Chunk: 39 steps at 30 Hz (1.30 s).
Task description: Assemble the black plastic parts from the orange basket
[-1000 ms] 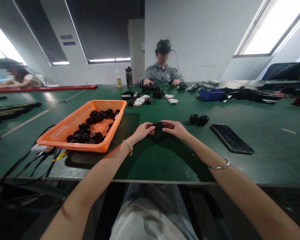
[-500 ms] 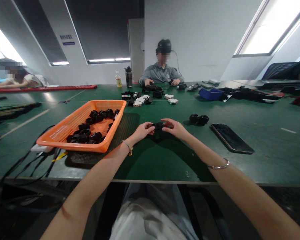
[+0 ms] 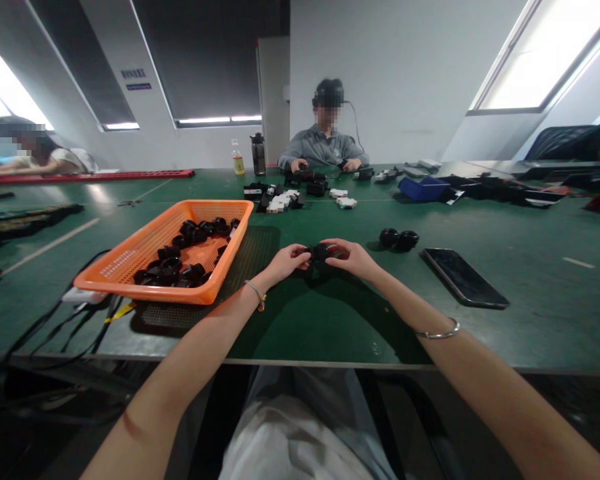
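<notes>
Between my two hands, just over the green table, is a small black part [image 3: 318,253]. My left hand [image 3: 289,261] pinches its left end, and my right hand [image 3: 350,257] has thumb and fingers closed round its right end. Finer detail of the part is too small to tell. To the left stands an orange basket [image 3: 213,288] holding several black ring-like parts [image 3: 171,265]. Two round black parts [image 3: 399,239] sit side by side on the table, right of my right hand.
A phone [image 3: 464,277] lies at the right on the green table [image 3: 540,267]. White parts [image 3: 283,201], a blue box [image 3: 423,189], a dark bottle [image 3: 258,155] and a seated person [image 3: 325,143] are across the table. Cables [image 3: 55,333] hang over the near left edge.
</notes>
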### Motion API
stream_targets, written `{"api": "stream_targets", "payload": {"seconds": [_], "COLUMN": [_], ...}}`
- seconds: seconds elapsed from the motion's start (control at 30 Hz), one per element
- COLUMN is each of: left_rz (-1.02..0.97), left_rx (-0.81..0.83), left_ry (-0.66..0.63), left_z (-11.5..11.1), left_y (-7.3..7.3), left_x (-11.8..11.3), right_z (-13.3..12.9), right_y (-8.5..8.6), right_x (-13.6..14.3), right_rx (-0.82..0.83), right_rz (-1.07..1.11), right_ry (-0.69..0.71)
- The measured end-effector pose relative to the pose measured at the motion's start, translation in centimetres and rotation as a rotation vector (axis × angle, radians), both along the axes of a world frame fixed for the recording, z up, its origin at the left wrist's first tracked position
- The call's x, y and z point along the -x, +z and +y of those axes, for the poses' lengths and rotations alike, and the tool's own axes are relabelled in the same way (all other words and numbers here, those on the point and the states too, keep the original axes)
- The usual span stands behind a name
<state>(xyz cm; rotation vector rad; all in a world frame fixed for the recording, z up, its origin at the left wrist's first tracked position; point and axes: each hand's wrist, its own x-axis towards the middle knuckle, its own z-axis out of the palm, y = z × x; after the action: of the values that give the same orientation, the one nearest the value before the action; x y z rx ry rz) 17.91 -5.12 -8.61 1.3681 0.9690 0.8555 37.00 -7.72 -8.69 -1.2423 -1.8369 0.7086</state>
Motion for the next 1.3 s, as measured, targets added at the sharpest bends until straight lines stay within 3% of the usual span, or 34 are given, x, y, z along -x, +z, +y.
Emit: {"api": "stream_targets", "payload": {"seconds": [0.43,0.6,1.3], "left_rz": [-0.006,-0.002,0.000], "left_rx": [-0.002,-0.020,-0.018], "left_ry": [-0.006,-0.014,-0.011], "left_z": [0.05,0.02,0.11], "left_y": [-0.02,-0.12,-0.26], "left_x": [0.16,0.22,0.19], "right_z": [-0.03,-0.07,0.15], "right_y": [0.22,0.40,-0.18], "right_x": [-0.09,-0.01,-0.06], "right_rx": [-0.084,-0.030,-0.011], "right_rz": [-0.063,-0.093,0.042], "right_ry": [-0.014,-0.027,-0.004]}}
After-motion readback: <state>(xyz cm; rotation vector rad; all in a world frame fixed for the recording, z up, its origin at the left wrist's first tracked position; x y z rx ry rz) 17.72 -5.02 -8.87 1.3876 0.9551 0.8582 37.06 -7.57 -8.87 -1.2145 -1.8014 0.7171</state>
